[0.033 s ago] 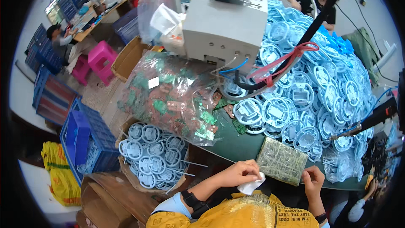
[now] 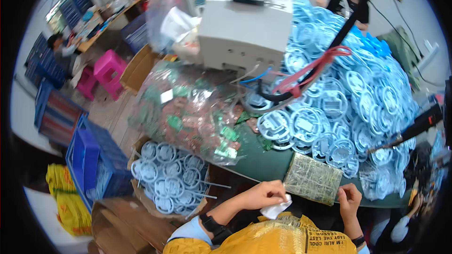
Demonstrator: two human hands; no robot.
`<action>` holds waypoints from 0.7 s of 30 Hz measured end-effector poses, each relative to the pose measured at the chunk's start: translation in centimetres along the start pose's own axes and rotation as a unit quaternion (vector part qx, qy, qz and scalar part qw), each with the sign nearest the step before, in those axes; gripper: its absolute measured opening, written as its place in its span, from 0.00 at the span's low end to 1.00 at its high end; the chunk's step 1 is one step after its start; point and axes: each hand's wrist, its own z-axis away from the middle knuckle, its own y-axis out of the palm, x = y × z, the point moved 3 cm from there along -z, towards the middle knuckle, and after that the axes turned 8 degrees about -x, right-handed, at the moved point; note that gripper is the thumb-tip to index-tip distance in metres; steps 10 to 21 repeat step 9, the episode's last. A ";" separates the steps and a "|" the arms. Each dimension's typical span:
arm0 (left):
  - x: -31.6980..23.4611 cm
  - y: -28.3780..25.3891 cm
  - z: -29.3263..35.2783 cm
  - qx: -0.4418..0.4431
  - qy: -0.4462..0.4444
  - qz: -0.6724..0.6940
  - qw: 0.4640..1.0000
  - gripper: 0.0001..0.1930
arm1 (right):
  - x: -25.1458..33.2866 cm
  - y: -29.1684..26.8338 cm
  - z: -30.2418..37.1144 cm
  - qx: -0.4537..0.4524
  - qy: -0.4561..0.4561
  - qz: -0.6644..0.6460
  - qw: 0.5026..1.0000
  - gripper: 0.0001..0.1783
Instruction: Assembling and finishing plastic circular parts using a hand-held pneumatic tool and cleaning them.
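Note:
My left hand (image 2: 264, 194), with a dark band at its wrist, is closed in a pinch on a crumpled white piece of cloth or tissue (image 2: 276, 208), which hangs below the fingers. Just beyond it a flat tape-wrapped block (image 2: 313, 178) lies at the front edge of the dark green table (image 2: 250, 163). At the block's right corner is my right hand (image 2: 350, 199), its fingers loosely curled and a little apart, with nothing visible in them. Whether it touches the block I cannot tell.
Light blue plastic rings (image 2: 329, 106) are heaped at the right. A clear bag of circuit boards (image 2: 183, 113) lies left of them, before a grey machine (image 2: 245, 28). A carton of blue parts (image 2: 172, 176) stands left. A black arm (image 2: 346, 33) crosses overhead. Other people sit farther off.
The whole view has shifted slightly. Both hands stay in nearly the same place, and the white piece is still in my left hand.

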 end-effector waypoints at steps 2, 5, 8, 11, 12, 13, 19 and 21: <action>0.9 -1.2 0.3 0.056 0.014 -0.009 0.998 0.08 | -1.2 -0.5 0.9 -0.075 -0.084 0.126 0.986 0.04; 5.1 -2.9 2.9 0.114 -0.026 -0.049 0.992 0.06 | -2.2 0.5 0.5 -0.035 -0.135 0.259 0.956 0.08; 10.9 -5.1 5.9 0.095 -0.151 -0.222 0.959 0.09 | -4.5 1.3 1.0 -0.040 -0.140 0.280 0.949 0.11; 12.1 -6.8 4.4 0.152 -0.144 -0.221 0.952 0.09 | -6.0 2.6 0.7 -0.050 -0.148 0.264 0.952 0.12; 12.1 -6.8 4.4 0.152 -0.144 -0.221 0.952 0.09 | -6.0 2.6 0.7 -0.050 -0.148 0.264 0.952 0.12; 12.1 -6.8 4.4 0.152 -0.144 -0.221 0.952 0.09 | -6.0 2.6 0.7 -0.050 -0.148 0.264 0.952 0.12; 12.1 -6.8 4.4 0.152 -0.144 -0.221 0.952 0.09 | -6.0 2.6 0.7 -0.050 -0.148 0.264 0.952 0.12; 12.1 -6.8 4.4 0.152 -0.144 -0.221 0.952 0.09 | -6.0 2.6 0.7 -0.050 -0.148 0.264 0.952 0.12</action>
